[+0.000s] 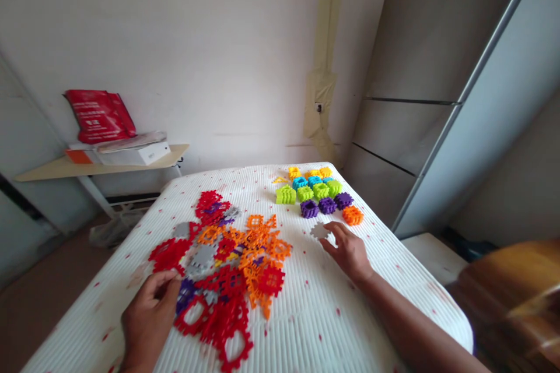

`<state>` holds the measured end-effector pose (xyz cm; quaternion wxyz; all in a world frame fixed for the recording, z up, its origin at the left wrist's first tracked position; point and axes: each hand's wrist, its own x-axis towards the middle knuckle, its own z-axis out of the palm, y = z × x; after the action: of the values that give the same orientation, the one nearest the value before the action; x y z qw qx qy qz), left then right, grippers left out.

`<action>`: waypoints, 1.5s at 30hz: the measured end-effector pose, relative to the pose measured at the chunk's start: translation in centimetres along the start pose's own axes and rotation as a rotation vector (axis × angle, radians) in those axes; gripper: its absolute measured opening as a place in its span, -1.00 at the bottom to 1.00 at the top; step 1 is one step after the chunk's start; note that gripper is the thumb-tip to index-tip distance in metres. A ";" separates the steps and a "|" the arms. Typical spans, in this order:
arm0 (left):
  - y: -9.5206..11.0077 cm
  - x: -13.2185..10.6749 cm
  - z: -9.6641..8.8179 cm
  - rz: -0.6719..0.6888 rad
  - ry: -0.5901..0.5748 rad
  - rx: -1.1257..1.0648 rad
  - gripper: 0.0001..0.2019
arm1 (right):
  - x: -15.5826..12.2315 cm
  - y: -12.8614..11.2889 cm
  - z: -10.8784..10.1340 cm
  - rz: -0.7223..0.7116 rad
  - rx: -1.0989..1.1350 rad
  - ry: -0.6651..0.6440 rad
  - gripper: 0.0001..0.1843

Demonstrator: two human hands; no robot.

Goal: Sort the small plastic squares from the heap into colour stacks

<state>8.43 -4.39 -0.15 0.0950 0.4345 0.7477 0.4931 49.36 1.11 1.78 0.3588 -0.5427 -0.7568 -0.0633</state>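
Observation:
A loose heap of flat interlocking plastic tiles (pixel 227 262), red, orange, grey and purple, lies in the middle of a white ribbed cloth (pixel 306 315). My left hand (pixel 149 317) rests at the heap's near left edge, fingers curled against a red and a purple tile. My right hand (pixel 345 247) lies flat on the cloth to the right, fingertips touching a single grey tile (pixel 319 231). Beyond it stand rows of assembled cubes: yellow (pixel 294 172), blue (pixel 306 181), green (pixel 310 191), purple (pixel 326 205) and one orange (pixel 352 215).
The cloth covers a table whose far right corner sits near a grey wardrobe (pixel 437 99). A low shelf (pixel 100 166) at the left wall holds a white box and a red bag (pixel 100 115). Wooden furniture (pixel 511 297) stands at the right.

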 end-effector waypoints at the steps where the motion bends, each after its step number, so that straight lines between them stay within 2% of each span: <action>1: 0.0 0.0 0.0 0.002 -0.005 0.006 -0.64 | -0.6 1.1 -0.5 0.039 -0.068 -0.019 -0.72; 5: 0.5 0.0 -0.1 -0.010 -0.010 0.026 -0.66 | -2.0 3.3 -1.9 0.206 -0.249 -0.180 -0.74; 8: 0.6 0.0 -0.1 -0.011 0.030 -0.001 -0.69 | -2.2 3.1 -2.3 0.305 -0.268 -0.250 -0.70; 13: 0.7 0.0 -0.2 0.004 0.051 -0.019 -0.73 | -2.0 2.0 -2.7 0.424 -0.270 -0.297 -0.68; 20: 1.2 -0.1 -0.3 -0.013 0.053 0.020 -0.72 | -2.0 1.8 -2.7 0.427 -0.294 -0.294 -0.68; 26: 0.6 0.0 -0.3 -0.019 0.030 0.010 -0.70 | -1.9 1.9 -2.4 0.423 -0.299 -0.305 -0.71; 29: 0.4 0.0 -0.1 0.022 0.021 0.003 -0.67 | -1.9 1.9 -2.2 0.434 -0.275 -0.301 -0.74; 33: 0.2 -0.1 0.1 0.057 0.013 0.014 -0.67 | -1.7 1.2 -1.5 0.328 -0.096 -0.273 -0.74; 38: -0.4 -0.1 0.2 0.087 0.001 0.014 -0.68 | 0.0 -2.0 0.0 0.153 0.175 -0.267 -0.80; 42: -0.5 -0.2 0.2 0.078 0.019 0.010 -0.69 | 2.2 -5.0 2.0 0.035 0.232 -0.247 -0.79; 45: -0.2 -0.4 0.1 0.078 0.026 0.008 -0.70 | 4.6 -6.9 4.0 0.005 0.211 -0.255 -0.78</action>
<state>8.60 -4.62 -0.45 0.0642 0.4575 0.7333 0.4989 40.75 3.84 3.66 0.3149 -0.5077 -0.7972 0.0868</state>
